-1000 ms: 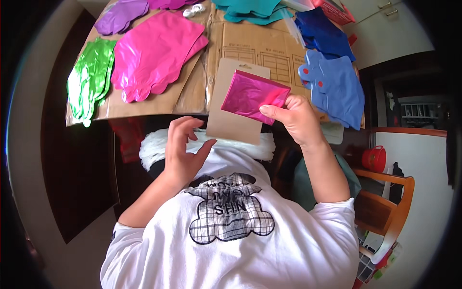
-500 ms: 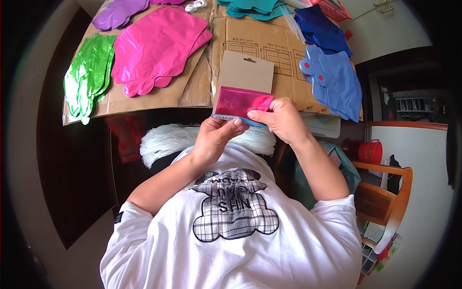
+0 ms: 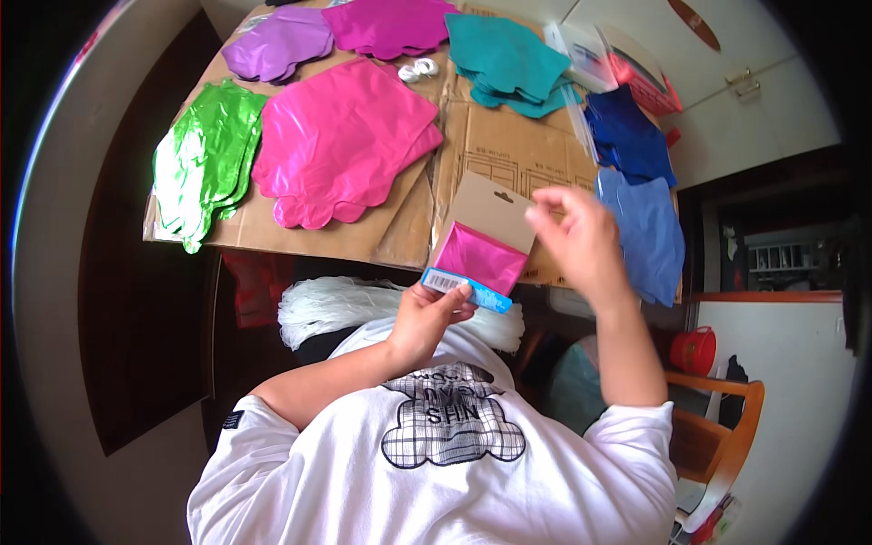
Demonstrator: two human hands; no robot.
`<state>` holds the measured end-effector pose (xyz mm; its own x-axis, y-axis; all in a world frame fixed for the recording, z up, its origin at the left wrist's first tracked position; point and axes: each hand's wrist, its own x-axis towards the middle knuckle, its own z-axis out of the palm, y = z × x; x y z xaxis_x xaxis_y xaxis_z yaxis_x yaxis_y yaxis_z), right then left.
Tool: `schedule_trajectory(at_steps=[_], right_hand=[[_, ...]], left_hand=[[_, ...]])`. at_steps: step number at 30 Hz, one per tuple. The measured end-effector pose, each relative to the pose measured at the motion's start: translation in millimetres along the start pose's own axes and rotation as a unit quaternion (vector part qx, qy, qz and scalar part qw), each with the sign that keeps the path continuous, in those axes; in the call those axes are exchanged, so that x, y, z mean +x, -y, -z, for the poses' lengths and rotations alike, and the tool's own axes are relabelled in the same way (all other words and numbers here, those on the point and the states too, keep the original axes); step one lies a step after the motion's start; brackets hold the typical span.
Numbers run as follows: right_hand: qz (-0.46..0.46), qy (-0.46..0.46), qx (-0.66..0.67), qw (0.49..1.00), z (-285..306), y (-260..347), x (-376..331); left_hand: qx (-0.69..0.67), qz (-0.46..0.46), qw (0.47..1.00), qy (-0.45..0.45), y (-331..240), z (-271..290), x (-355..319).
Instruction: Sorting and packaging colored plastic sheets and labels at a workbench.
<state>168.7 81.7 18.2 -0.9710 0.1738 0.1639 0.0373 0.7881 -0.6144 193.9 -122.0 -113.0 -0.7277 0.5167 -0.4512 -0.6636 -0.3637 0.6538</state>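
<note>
now the left hand [image 3: 427, 318] pinches the bottom edge of a brown card with a folded pink foil balloon [image 3: 481, 257], held above the cardboard-covered tabletop [image 3: 490, 150]; the right hand [image 3: 581, 238] hovers beside it, fingers loose, gripping nothing.

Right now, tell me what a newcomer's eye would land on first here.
First the shiny foil pieces spread over the cardboard sheet: a bright pink stack in the middle, a green stack at its left, blue ones at the right. Nearer, the left hand holds a brown card with a folded magenta foil piece, the right hand raised beside it.
</note>
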Motion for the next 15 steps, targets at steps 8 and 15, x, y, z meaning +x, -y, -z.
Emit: schedule_trajectory(at_steps=[8,15], right_hand=[[0.357,0.031,-0.128,0.925,-86,-19,223],[0.342,0.005,-0.300,0.890,-116,-29,278]], left_hand=[[-0.015,0.030,0.998,0.057,-3,8,4],[-0.023,0.041,0.995,0.090,0,19,10]])
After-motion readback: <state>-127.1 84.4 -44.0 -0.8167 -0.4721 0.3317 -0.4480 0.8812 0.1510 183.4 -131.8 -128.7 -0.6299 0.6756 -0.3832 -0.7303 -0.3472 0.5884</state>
